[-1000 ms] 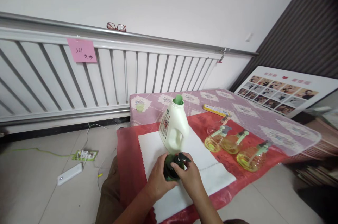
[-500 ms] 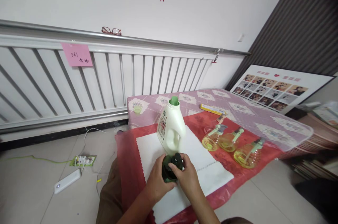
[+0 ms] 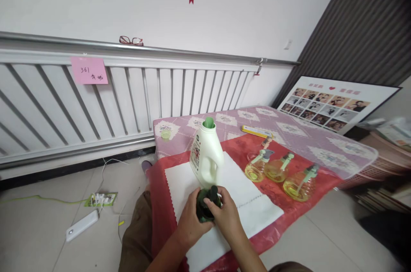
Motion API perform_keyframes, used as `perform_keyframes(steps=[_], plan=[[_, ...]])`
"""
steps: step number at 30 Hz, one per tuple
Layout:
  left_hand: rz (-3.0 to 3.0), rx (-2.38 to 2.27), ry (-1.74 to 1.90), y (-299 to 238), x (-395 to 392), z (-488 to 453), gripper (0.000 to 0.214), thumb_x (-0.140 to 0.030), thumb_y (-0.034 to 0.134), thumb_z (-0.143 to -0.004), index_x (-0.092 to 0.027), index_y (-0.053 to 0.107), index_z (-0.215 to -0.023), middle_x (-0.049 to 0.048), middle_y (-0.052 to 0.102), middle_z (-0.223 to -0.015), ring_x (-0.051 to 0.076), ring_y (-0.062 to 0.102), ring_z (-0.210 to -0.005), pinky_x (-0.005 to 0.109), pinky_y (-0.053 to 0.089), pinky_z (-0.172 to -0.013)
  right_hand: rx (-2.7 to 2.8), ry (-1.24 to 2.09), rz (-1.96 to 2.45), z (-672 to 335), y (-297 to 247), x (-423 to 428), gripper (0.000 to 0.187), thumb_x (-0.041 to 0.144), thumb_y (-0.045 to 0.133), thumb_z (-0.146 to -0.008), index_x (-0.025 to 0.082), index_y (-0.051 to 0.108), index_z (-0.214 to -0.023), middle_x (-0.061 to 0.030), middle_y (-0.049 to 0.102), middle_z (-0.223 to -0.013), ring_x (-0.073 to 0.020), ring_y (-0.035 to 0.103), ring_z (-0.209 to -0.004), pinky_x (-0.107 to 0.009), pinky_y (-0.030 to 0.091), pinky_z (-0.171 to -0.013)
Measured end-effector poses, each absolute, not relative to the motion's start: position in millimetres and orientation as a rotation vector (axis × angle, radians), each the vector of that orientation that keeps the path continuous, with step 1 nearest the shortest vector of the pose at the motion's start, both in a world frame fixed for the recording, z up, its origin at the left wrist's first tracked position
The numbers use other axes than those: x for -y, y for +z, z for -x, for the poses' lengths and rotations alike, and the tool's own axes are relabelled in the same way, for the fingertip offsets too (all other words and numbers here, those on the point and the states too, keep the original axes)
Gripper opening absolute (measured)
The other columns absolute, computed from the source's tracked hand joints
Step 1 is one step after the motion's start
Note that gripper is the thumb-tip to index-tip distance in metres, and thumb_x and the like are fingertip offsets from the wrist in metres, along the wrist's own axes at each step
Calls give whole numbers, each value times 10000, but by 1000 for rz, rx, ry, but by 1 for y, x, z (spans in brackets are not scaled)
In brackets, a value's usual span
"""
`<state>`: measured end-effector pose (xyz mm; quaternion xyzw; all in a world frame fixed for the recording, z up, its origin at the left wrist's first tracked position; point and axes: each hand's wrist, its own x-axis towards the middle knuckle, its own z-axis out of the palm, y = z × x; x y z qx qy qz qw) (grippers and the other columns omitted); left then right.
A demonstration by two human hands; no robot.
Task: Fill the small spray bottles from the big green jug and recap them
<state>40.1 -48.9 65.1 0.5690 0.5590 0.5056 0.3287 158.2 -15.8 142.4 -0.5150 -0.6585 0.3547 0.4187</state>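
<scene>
Close to the front of the table, my left hand wraps round a dark green bottle. My right hand is closed on the same bottle's black top, the thumb lying across it. Fingers cover much of the bottle, and whether the top is loose cannot be seen. Just behind it, a pale green detergent jug stands upright with its neck uncapped and a green spout inside. A white cloth lies beneath. Spray bottles of yellow liquid stand to the right: a left one, a middle one and a right one.
Red plastic sheeting covers the near part of the purple tablecloth. Behind the bottles lies a yellow box. A small pale green cap sits at the back left. On the floor are a power strip and a white power bank.
The camera view has shifted slightly. Both hands stay on the dark green bottle, and its black top appears turned a little. The jug and spray bottles keep their places.
</scene>
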Motion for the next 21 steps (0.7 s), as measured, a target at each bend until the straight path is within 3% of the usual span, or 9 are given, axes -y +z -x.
perform_keyframes(steps=[4,9,17,21], plan=[[-1474,-1452,1323,68,49,-41,897,-181,716,-575,-143,292,-1364,140,445,-1364,305,435,-1261,417,348,-1073,1601,879,1325,-155,143,17,257,301,668,-665,222,547,-877,5,653,-785,-201,647,-720,-333,540,-697],[-1469,-1462,1352,64,48,-43,885,-212,729,-589,-157,304,-1364,138,436,-1381,305,428,-1270,415,343,-1080,1681,883,1208,-161,143,19,290,323,582,-764,213,578,-1032,-58,679,-1009,-218,647,-941,-334,517,-853],[-1503,-1435,1310,61,48,-42,984,-221,762,-554,-120,260,-1394,160,409,-1409,313,407,-1290,402,332,-1093,1738,810,1225,-165,133,17,295,368,531,-813,205,583,-1053,-72,684,-1012,-228,644,-954,-356,506,-889],[-1496,-1428,1346,62,49,-43,872,-172,702,-584,-124,319,-1365,156,425,-1400,302,399,-1301,401,307,-1111,1718,811,1219,-167,132,18,334,385,553,-793,214,589,-1077,-75,684,-1056,-234,640,-995,-369,504,-914]])
